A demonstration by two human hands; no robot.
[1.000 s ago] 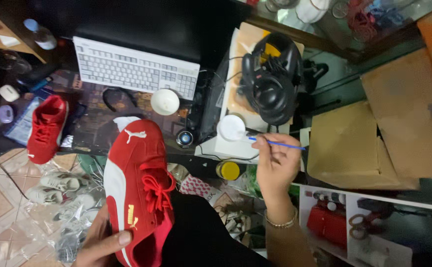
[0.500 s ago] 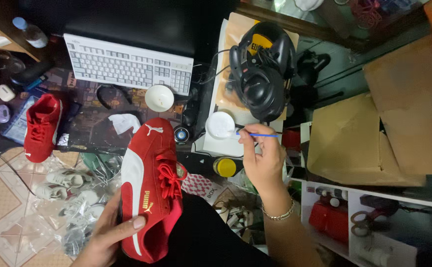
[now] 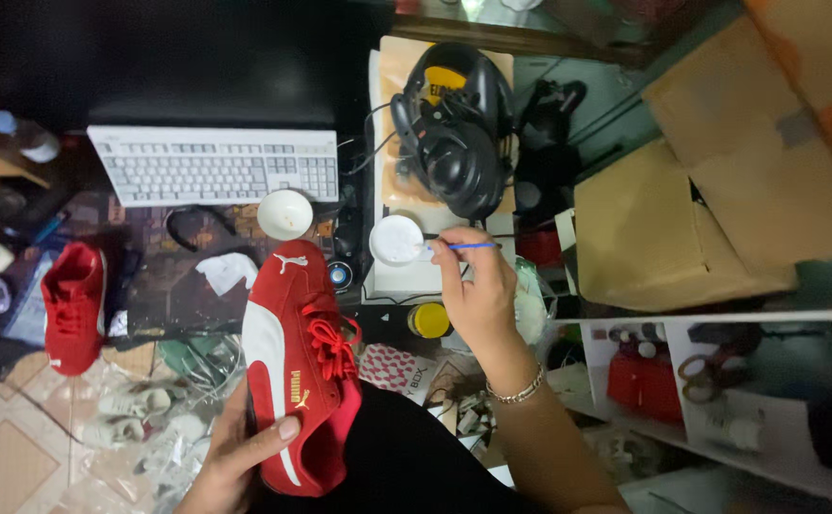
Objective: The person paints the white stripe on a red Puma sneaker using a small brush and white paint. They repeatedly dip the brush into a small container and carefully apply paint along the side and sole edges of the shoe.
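The right hand (image 3: 473, 290) pinches a thin blue-handled brush (image 3: 462, 247) between closed fingers, its tip now dipped into the small white dish (image 3: 396, 238) just left of the knuckles; a second ago the brush pointed away to the right, clear of the dish. The left hand (image 3: 235, 457) wraps the heel of a red shoe (image 3: 297, 366) with a white stripe, thumb pressed across its side, and the shoe has tilted slightly, toe toward the dish. Open room is scarce: black headphones (image 3: 459, 133) lie just beyond the dish, cardboard boxes (image 3: 683, 228) crowd the right. A yellow-lidded jar (image 3: 428, 320) sits just under the right hand. An empty-looking white bowl (image 3: 285, 214) stands farther left by the keyboard (image 3: 211, 167); a second red shoe (image 3: 73, 306) lies well left.
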